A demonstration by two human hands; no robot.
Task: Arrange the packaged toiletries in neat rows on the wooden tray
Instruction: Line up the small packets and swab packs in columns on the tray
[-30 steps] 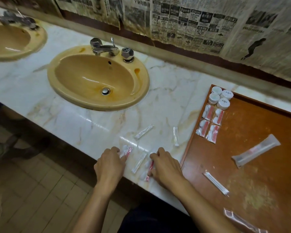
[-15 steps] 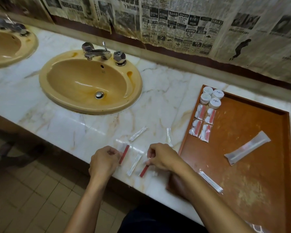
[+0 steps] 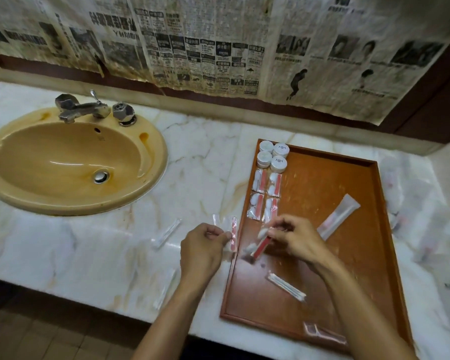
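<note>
**Two red-strip packets heading for the tray's left column**

Right hand (image 3: 294, 240) is pinching a clear packet with a red strip (image 3: 257, 246) just above the brown wooden tray (image 3: 369, 255), below the four matching packets (image 3: 265, 194) and four white round jars (image 3: 273, 155) lining its left edge. Left hand (image 3: 203, 253) is pinching a second red-strip packet (image 3: 233, 233) over the marble worktop (image 3: 205, 165), beside the tray rim. Roughly half appears sorted: a clear tube (image 3: 338, 220) and white stick packet (image 3: 286, 284) are lying askew on the tray, and clear sachets (image 3: 166, 232) are waiting on the worktop.
</note>
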